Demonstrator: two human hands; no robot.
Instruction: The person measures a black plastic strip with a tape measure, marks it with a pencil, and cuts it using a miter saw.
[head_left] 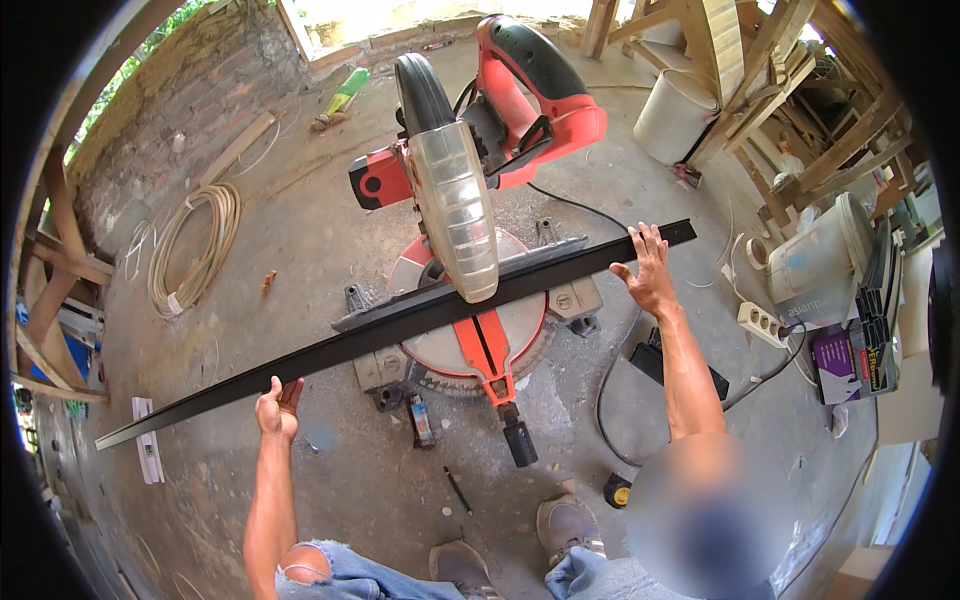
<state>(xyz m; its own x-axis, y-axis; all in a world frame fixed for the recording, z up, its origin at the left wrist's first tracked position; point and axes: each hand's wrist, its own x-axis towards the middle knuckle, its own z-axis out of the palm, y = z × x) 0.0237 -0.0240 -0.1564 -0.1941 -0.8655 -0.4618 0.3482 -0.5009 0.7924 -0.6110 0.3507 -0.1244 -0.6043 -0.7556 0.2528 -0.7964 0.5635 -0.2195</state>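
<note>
A long black metal profile (375, 325) lies slantwise across the miter saw (487, 345), along its fence. Its left end reaches far out over the floor; the right end passes beyond the saw base. My left hand (279, 408) is at the profile's near edge, thumb up and fingers bent against it. Near the right end, my right hand (652, 272) lies over the profile with its fingers stretched and thumb apart. The saw's clear blade guard (455, 200) hangs over the middle of the profile, under the raised red and black handle (545, 85). The blade itself is hidden.
Near my shoes lie a pencil (458, 490) and a tape measure (618, 490). A small bottle (421, 422) stands by the saw base. Right are a power strip (762, 325), cords and a bucket (825, 260); left, a coiled hose (195, 248) and white piece (148, 440).
</note>
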